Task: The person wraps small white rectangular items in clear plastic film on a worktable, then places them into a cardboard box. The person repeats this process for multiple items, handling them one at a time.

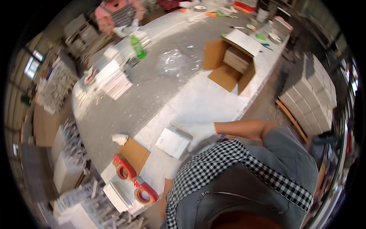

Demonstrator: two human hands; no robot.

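Note:
A small white box (172, 142) lies on the white-covered strip of the table in front of me. My right hand (197, 133), in a white knitted glove, grips its right side, the fingers reaching along the far edge and the thumb on the near side. At the near edge of the box is my left hand (172, 169), also gloved. It is blurred and partly hidden by my body, so its fingers do not show clearly.
Two red tape dispensers (124, 168) lie at left beside a brown cardboard piece (136, 153) and white slabs (117, 196). An open carton (233, 63) stands far right. Beyond are a green bottle (137, 47), a white stack (113, 79) and a co-worker (119, 17). Stacked boxes (309, 95) stand right.

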